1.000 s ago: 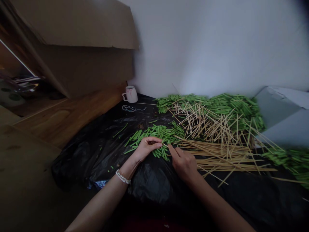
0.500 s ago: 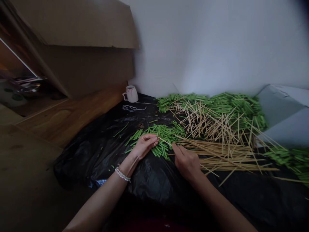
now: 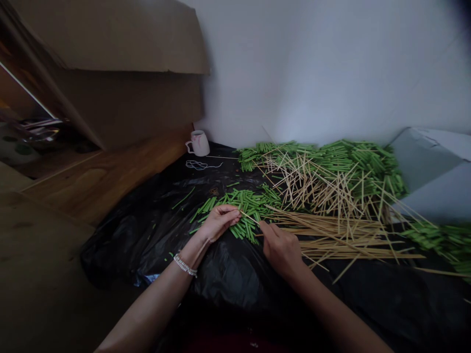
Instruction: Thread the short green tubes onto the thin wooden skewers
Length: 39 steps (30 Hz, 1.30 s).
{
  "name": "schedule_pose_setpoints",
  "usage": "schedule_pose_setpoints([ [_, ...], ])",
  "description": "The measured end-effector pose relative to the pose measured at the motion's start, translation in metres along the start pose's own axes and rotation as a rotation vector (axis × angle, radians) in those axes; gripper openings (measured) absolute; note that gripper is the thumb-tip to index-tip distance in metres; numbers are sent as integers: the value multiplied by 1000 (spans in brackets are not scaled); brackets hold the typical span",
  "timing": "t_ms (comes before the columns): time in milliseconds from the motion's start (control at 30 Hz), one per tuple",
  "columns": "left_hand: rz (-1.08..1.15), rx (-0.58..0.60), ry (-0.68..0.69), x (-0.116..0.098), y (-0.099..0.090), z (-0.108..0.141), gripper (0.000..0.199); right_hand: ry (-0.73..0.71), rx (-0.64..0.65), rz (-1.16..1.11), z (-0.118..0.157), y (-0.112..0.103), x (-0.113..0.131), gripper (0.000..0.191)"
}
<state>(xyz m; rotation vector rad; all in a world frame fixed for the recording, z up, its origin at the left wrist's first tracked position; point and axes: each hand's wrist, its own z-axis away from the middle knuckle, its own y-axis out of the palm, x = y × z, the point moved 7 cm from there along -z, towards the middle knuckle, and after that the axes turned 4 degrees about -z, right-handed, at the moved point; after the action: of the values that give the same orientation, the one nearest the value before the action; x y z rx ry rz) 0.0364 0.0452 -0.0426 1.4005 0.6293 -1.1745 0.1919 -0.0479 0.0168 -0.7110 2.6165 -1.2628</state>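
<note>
A thin pale wooden stick [image 3: 250, 216] spans the gap between my two hands. My left hand [image 3: 221, 220], with a white beaded bracelet at the wrist, pinches its left end; whether a green piece is also in those fingers I cannot tell. Closed around the right end is my right hand [image 3: 281, 245]. Short cut green stems [image 3: 245, 233] lie in a loose pile just behind and under my left hand. To the right of my right hand, long bare sticks [image 3: 342, 228] are spread in a bundle.
Behind the bundle, sticks with green pieces on them form a heap [image 3: 346, 162] against the white wall. A white mug [image 3: 199, 143] and a tangle of string [image 3: 198, 165] sit at the back left. Black plastic sheeting [image 3: 147, 220] covers the surface. A cardboard box [image 3: 140, 98] stands at left.
My right hand has shifted slightly left, towards my left hand, still holding the stick. My left hand has hardly moved; the view has shifted a little.
</note>
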Motion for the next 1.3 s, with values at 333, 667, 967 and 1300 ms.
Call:
schedule_pose_setpoints([
  [333,-330,158,86,5,36,6,23,34,18,-10,-6,1,7,29],
  [667,-1241,-174,732,-29,30,14,21,105,-30,132,-4,2,-30,30],
  [967,-1278,-208,754,-25,33,13,13,96,-18,125,-5,0,-23,29],
  [1300,-361,-226,306,-18,-3,3,33,47,12,81,-4,3,-13,31],
])
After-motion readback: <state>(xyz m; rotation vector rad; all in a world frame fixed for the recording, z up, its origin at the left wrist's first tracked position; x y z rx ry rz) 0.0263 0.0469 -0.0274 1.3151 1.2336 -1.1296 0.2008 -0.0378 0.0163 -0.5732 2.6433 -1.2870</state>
